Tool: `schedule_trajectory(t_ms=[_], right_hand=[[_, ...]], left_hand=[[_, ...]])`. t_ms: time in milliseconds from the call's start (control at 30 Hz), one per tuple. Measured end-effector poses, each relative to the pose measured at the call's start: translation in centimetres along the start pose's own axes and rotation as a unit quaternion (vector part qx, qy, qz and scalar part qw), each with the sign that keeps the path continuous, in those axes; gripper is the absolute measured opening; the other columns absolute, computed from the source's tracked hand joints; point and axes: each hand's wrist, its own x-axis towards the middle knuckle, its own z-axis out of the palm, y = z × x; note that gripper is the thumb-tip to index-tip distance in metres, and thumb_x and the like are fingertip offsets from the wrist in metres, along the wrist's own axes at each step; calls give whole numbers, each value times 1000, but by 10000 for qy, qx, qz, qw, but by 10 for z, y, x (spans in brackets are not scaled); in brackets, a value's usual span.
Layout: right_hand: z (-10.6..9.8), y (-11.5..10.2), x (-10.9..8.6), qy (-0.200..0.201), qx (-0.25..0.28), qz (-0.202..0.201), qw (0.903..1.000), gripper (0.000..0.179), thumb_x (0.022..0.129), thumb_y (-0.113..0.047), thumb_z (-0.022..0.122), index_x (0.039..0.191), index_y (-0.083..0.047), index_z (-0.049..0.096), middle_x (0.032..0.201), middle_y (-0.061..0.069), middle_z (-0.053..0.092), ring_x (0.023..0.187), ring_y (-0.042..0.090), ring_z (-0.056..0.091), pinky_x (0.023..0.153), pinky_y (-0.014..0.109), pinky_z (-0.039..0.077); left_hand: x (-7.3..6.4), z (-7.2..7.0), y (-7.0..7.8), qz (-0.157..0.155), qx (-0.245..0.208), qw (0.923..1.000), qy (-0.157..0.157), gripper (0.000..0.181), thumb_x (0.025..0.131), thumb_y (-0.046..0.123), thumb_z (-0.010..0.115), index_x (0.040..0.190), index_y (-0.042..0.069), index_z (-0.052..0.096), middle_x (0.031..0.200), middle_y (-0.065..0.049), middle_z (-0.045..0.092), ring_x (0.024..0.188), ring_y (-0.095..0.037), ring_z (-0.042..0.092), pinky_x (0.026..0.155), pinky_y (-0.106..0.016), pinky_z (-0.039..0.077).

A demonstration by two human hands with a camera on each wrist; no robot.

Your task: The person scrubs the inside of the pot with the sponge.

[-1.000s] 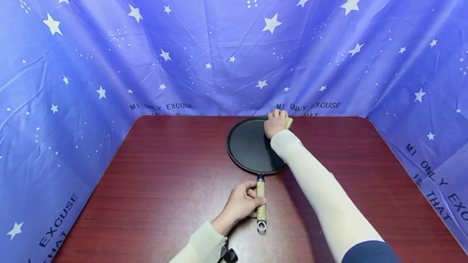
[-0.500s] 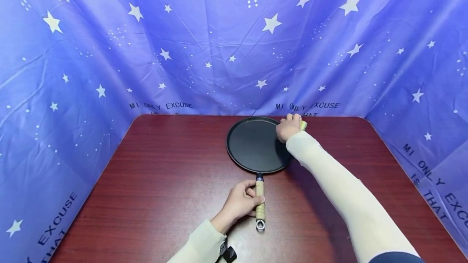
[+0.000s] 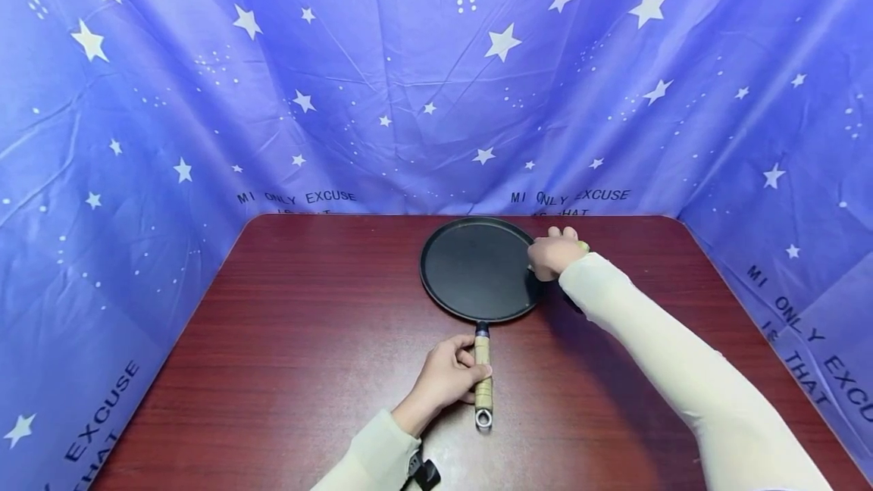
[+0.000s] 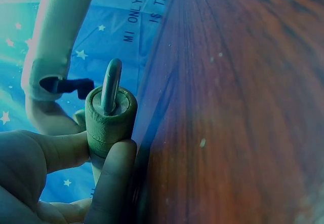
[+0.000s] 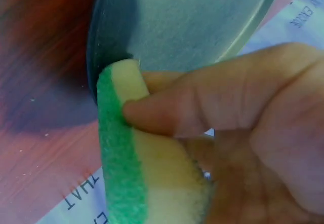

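A round black flat pan [image 3: 477, 271] lies on the table, its tan wrapped handle [image 3: 483, 385] pointing toward the near edge. My left hand [image 3: 446, 373] grips that handle from the left. In the left wrist view, thumb and fingers close around the handle [image 4: 107, 127] just below its metal hanging ring [image 4: 111, 87]. My right hand [image 3: 554, 254] is at the pan's right rim, pinching a sponge [image 5: 162, 173]. The right wrist view shows the sponge's green scouring side against the outer edge of the pan [image 5: 177, 21], its yellow side under the thumb.
The dark red wooden table [image 3: 307, 309] extends on both sides of the pan. A blue star-printed curtain [image 3: 382, 82] hangs behind the table's far edge and along both sides. A black strap [image 3: 426, 472] is on the left wrist.
My right hand has moved with the sponge from the pan's far right rim, rightward and nearer along the edge. The left hand keeps its grip on the handle; the pan stays nearly in place.
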Motion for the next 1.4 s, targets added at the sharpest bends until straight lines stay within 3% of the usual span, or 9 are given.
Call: schedule_trajectory(t_ms=[67,167,367,533,800,867,967,1100,1400], right_hand=[[0,0,-7,-111,133,-75,9998,23,102,-23,60,111,-7,72,105,22,45,100,46,34,80,61,52],[0,-1,-16,-307,23,-301,9991,20,103,-26,60,101,-10,72,99,17,47,93,40,34,74,51,48],[3,-2,-29,-361,-502,-1315,9894,36,104,-30,59,70,-16,61,73,2,52,80,25,38,68,34,31],[5,0,-35,-507,-39,-1907,9803,53,103,-28,61,54,-22,40,53,-6,40,62,17,43,60,26,38],[8,-4,-37,-948,565,-2177,9698,49,102,-13,55,58,-23,37,52,-9,37,46,5,36,43,14,29],[8,-7,-38,-1080,627,-2321,9646,44,98,-4,52,60,-22,39,54,-9,36,46,4,35,43,14,28],[8,-11,-39,-1195,604,-2574,9570,31,88,7,47,71,-16,59,64,-7,48,52,5,40,46,14,29],[7,-18,-39,-1308,677,-2780,9492,43,88,7,49,110,-16,78,90,-1,67,64,7,49,51,16,35],[15,-35,-36,-1716,1667,-2933,9256,68,85,10,45,147,-12,63,127,5,64,57,7,39,45,17,30]], left_hand=[[0,0,0,-14,-7,10000,1,52,85,-6,80,135,-6,62,86,-8,58,62,-16,65,48,-34,65],[0,0,1,-24,-21,10000,-4,52,86,-6,79,134,-5,62,87,-8,58,62,-17,65,49,-35,65],[-1,0,2,-49,-5,10000,-21,51,86,-6,79,134,-4,63,86,-8,58,62,-17,65,49,-35,65],[-1,0,1,-52,25,10000,-24,51,86,-6,79,134,-4,63,86,-8,58,62,-16,65,48,-35,65],[-1,0,1,-68,50,10000,-48,50,86,-6,79,133,-5,63,86,-8,57,62,-16,65,49,-34,65],[-1,0,2,-65,41,10000,-56,51,86,-6,79,134,-6,62,85,-8,57,61,-16,65,49,-34,65],[-1,0,2,-67,26,10000,-69,51,86,-7,79,134,-6,62,85,-8,57,61,-16,65,48,-34,65],[-1,0,1,-68,58,9999,-62,51,86,-6,79,134,-6,62,84,-8,58,61,-15,64,48,-33,65],[-2,1,2,-82,6,9999,-108,52,87,-6,78,137,-3,62,86,-6,54,62,-15,62,47,-34,64]])
